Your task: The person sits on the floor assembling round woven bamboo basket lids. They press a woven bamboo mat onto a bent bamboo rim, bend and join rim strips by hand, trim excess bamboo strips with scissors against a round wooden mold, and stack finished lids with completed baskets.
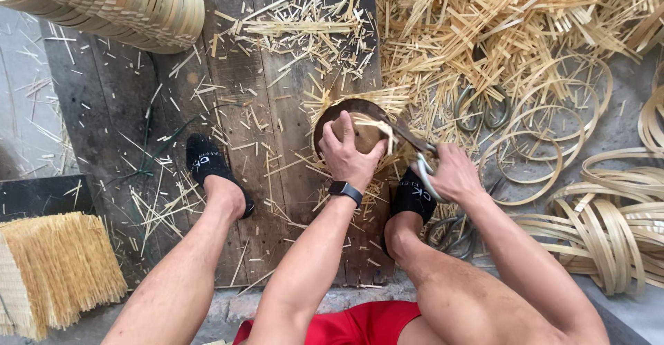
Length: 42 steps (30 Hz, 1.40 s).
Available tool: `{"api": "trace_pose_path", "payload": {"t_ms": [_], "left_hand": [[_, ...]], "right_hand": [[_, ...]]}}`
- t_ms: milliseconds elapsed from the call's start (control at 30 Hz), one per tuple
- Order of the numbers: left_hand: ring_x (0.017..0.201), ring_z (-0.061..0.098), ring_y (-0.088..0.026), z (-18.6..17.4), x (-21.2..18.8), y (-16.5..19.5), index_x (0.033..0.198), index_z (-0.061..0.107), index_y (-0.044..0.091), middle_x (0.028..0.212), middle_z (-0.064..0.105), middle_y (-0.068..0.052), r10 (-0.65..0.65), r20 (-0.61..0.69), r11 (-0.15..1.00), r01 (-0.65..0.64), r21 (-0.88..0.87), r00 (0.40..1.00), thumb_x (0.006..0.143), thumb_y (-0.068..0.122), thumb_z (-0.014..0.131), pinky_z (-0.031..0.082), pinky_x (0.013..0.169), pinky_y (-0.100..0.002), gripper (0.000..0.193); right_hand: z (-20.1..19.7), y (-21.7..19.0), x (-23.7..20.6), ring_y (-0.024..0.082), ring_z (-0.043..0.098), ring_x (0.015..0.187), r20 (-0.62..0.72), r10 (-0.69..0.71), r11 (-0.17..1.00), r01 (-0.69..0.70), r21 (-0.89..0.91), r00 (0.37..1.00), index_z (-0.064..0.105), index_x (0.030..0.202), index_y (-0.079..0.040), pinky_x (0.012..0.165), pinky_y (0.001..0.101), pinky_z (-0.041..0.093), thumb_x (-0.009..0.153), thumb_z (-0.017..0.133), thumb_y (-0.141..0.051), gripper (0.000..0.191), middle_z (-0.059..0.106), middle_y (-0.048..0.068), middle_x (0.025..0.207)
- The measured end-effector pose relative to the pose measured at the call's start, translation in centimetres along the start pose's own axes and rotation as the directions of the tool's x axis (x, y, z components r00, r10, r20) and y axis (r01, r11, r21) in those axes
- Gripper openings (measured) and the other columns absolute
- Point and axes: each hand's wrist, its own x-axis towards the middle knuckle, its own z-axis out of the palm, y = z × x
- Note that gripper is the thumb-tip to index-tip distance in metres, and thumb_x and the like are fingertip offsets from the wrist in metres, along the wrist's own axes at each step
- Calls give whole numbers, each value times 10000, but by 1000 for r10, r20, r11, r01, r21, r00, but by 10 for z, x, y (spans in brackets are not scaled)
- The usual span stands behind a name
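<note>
My left hand (351, 152), with a dark watch on the wrist, presses down on a round woven bamboo piece (360, 116) that sits on a brown form on the wooden planks. Loose strip ends stick out around its rim. My right hand (451, 173) grips the handles of large shears (415, 148), whose blades reach toward the right edge of the round piece. My feet in black socks rest on the planks, one left of the piece, one just below the shears.
A stack of woven baskets (111, 2) lies at top left. Cut bamboo strips (498, 20) pile up at top right. Bamboo hoops (546, 134) and coiled bands (615, 227) lie at right. A woven mat bundle (55, 269) is at bottom left.
</note>
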Motion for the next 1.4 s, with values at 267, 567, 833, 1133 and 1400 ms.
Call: {"api": "trace_pose_path", "payload": {"t_ms": [267, 567, 833, 1133, 1400], "left_hand": [[1211, 484, -447, -6, 1, -12, 1505, 466, 148, 1420, 423, -262, 157, 95, 987, -160, 27, 983, 612, 460, 928, 464, 1024, -540, 1053], [1204, 482, -438, -8, 4, -15, 1506, 468, 146, 1413, 422, -253, 140, 151, 988, -147, 36, 979, 633, 457, 907, 471, 1014, -526, 1026], [1202, 482, -432, -12, 5, -14, 1495, 497, 159, 1409, 421, -239, 232, 235, 972, -232, -29, 944, 592, 415, 898, 464, 1054, -518, 1020], [1235, 460, -429, -24, 22, -34, 1478, 517, 212, 1439, 420, -199, 413, 363, 909, -403, -108, 835, 546, 347, 871, 450, 1051, -531, 1006], [1273, 425, -490, -26, 16, -19, 1510, 407, 175, 1462, 369, -273, 347, 304, 925, -377, 43, 887, 512, 402, 893, 391, 1041, -601, 1133]], "right_hand": [[1, 22, 25, 271, 649, 827, -122, -103, 963, 68, -262, 987, 645, 1052, -12, 782, 420, 546, 989, 559, -437, 438, 637, 150, 934], [-8, 25, 29, 336, 572, 1027, -227, -250, 931, 169, -323, 941, 602, 1087, 57, 917, 428, 496, 819, 715, -593, 712, 571, 212, 1070], [16, 17, 45, 277, 599, 1028, -214, -200, 909, 99, -405, 956, 604, 1110, 10, 950, 389, 509, 863, 671, -389, 475, 608, 172, 1101], [-7, 28, 57, 302, 665, 815, -353, -517, 798, 290, -528, 780, 666, 882, 33, 745, 407, 553, 737, 741, -549, 604, 668, 194, 839], [1, 23, 71, 268, 668, 799, -384, -474, 833, 263, -486, 792, 656, 857, -37, 706, 400, 540, 896, 698, -243, 214, 669, 128, 841]]}}
